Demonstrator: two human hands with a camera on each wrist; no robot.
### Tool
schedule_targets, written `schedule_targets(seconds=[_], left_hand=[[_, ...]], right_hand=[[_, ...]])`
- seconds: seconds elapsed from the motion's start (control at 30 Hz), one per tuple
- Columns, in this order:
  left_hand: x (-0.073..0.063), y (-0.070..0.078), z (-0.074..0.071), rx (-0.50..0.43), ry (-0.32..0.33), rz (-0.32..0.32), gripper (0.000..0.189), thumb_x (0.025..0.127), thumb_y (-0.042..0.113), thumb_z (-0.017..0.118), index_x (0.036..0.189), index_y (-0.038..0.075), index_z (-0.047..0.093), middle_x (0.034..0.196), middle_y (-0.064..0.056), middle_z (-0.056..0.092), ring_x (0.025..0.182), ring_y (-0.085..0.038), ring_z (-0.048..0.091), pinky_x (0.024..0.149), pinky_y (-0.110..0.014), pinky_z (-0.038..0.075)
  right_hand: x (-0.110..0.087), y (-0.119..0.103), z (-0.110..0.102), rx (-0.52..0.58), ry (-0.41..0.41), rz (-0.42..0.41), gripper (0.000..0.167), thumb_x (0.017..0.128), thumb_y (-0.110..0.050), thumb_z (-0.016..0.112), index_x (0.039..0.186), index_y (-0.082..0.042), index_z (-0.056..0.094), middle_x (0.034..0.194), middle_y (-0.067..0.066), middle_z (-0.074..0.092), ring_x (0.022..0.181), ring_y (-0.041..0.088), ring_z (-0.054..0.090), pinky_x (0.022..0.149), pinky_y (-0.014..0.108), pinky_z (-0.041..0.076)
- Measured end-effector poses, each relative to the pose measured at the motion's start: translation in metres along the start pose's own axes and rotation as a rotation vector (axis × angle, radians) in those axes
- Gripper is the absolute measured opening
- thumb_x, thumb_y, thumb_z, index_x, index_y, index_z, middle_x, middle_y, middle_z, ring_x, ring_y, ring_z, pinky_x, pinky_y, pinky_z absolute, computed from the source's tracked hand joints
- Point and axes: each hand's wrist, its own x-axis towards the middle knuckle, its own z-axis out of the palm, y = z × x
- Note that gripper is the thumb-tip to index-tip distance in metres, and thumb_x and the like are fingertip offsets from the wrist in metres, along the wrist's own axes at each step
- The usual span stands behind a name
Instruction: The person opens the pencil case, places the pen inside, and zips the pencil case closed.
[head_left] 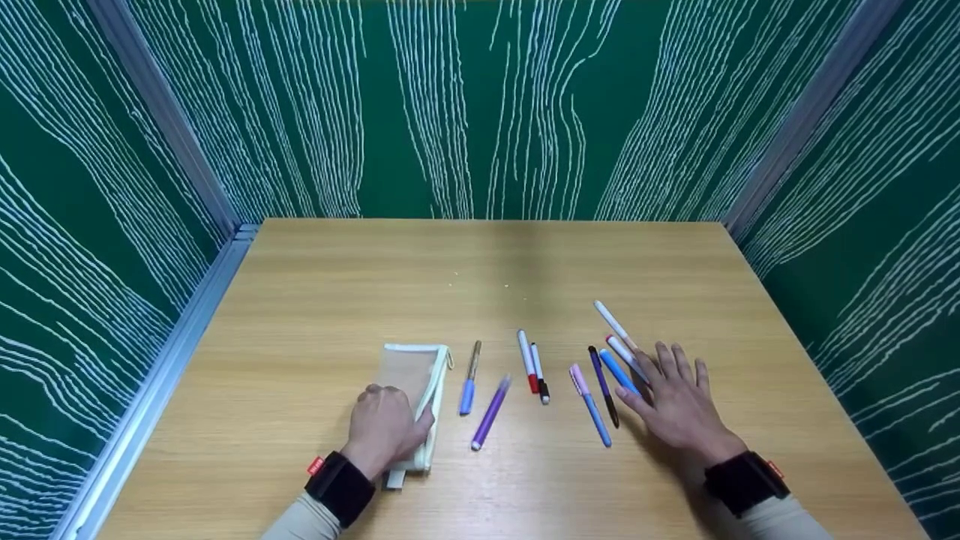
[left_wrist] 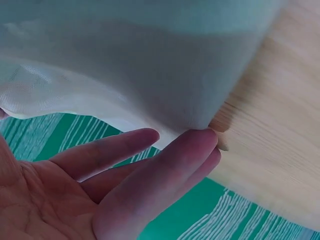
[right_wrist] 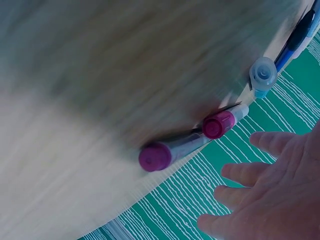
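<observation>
My left hand point(head_left: 386, 427) grips the pale mesh pencil case point(head_left: 405, 365), which lies flat with its zipper side to the right. In the left wrist view, the fingertips are at the edge of the case point(left_wrist: 130, 70). Over on the right, my right hand point(head_left: 679, 401) is spread palm down above several pens. Nearest its fingers are a blue marker point(head_left: 618, 370), a white marker with a pink end point(head_left: 622, 352) and a longer white marker point(head_left: 613, 321). The right wrist view shows a purple-ended marker point(right_wrist: 157, 156) beyond the straight fingers, with nothing in them.
Between the hands lie a gold-and-blue pen point(head_left: 469, 386), a purple marker point(head_left: 491, 415), a red-capped marker point(head_left: 526, 358), a black-capped marker point(head_left: 538, 371), a pink-and-blue pen point(head_left: 591, 409) and a dark pen point(head_left: 604, 390). Green walls enclose the wooden table point(head_left: 360, 270).
</observation>
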Motion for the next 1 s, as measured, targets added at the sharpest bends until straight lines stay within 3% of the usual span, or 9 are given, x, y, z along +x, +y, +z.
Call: schedule_targets(seconds=[0.17, 0.27, 0.43, 0.77, 1.0], left_hand=[[-0.0002, -0.0008, -0.0011, -0.053, -0.037, -0.038, 0.067, 0.094, 0.057, 0.054, 0.083, -0.009, 0.065, 0.086, -0.025, 0.064, 0.070, -0.030, 0.062, 0.064, -0.043, 0.053], [-0.0013, -0.0018, -0.0014, -0.070, -0.038, -0.045, 0.068, 0.095, 0.055, 0.053, 0.090, -0.011, 0.066, 0.087, -0.025, 0.062, 0.067, -0.029, 0.060, 0.061, -0.042, 0.053], [-0.0017, -0.0026, -0.0021, -0.119, -0.029, -0.053, 0.061, 0.097, 0.050, 0.053, 0.088, -0.009, 0.065, 0.080, -0.021, 0.060, 0.064, -0.027, 0.057, 0.059, -0.042, 0.052], [-0.0037, -0.0048, -0.0017, -0.184, 0.005, -0.079, 0.056, 0.099, 0.047, 0.052, 0.086, -0.006, 0.065, 0.081, -0.021, 0.062, 0.073, -0.033, 0.063, 0.065, -0.048, 0.053], [-0.0031, -0.0064, -0.0031, -0.179, -0.001, -0.079, 0.056, 0.100, 0.047, 0.050, 0.083, -0.004, 0.065, 0.083, -0.021, 0.061, 0.079, -0.032, 0.059, 0.066, -0.048, 0.053]], right_hand=[[0.0001, -0.0003, 0.0001, -0.006, -0.012, 0.002, 0.079, 0.101, -0.060, 0.050, 0.156, -0.005, 0.038, 0.162, 0.033, 0.020, 0.151, 0.054, 0.008, 0.113, 0.074, -0.002], [0.0001, -0.0005, -0.0001, -0.010, -0.011, 0.003, 0.080, 0.101, -0.061, 0.049, 0.156, -0.005, 0.038, 0.162, 0.033, 0.020, 0.151, 0.054, 0.008, 0.113, 0.074, -0.002], [0.0002, 0.0000, 0.0005, -0.014, -0.008, 0.003, 0.079, 0.101, -0.061, 0.049, 0.156, -0.005, 0.039, 0.162, 0.033, 0.020, 0.151, 0.054, 0.008, 0.113, 0.074, -0.003], [0.0002, -0.0007, 0.0022, -0.001, 0.015, -0.022, 0.078, 0.101, -0.056, 0.054, 0.156, -0.004, 0.039, 0.160, 0.034, 0.024, 0.149, 0.055, 0.011, 0.112, 0.075, 0.001], [0.0005, -0.0007, 0.0013, -0.004, 0.007, -0.014, 0.078, 0.101, -0.058, 0.052, 0.156, -0.004, 0.038, 0.161, 0.034, 0.023, 0.150, 0.054, 0.010, 0.113, 0.074, -0.001]])
